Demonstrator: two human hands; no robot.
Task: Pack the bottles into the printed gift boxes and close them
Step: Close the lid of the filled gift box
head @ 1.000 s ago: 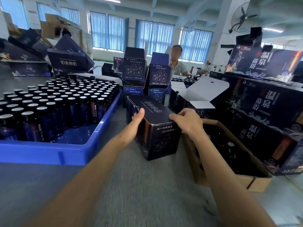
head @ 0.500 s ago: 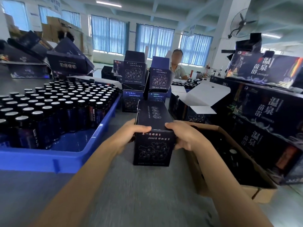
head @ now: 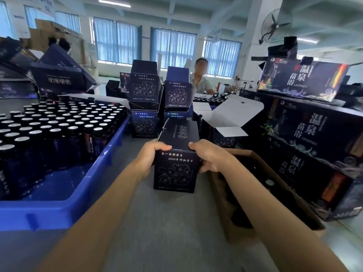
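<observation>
A dark printed gift box (head: 175, 169) stands on the grey table in front of me, its lid down and its map-printed end facing me. My left hand (head: 152, 157) grips its left top edge, thumb over the lid. My right hand (head: 209, 157) grips the right top edge the same way. Several dark bottles with silver caps (head: 59, 130) stand packed in a blue plastic crate (head: 82, 185) on the left. What is inside the box is hidden.
Stacked open gift boxes (head: 144, 99) stand behind the held one. A brown carton (head: 275, 191) with dark contents lies at the right, beside large printed cases (head: 314, 146). A person (head: 200, 79) sits at the far side.
The box was turned from a skewed angle to face me squarely. Both hands shifted from its sides to its front top corners.
</observation>
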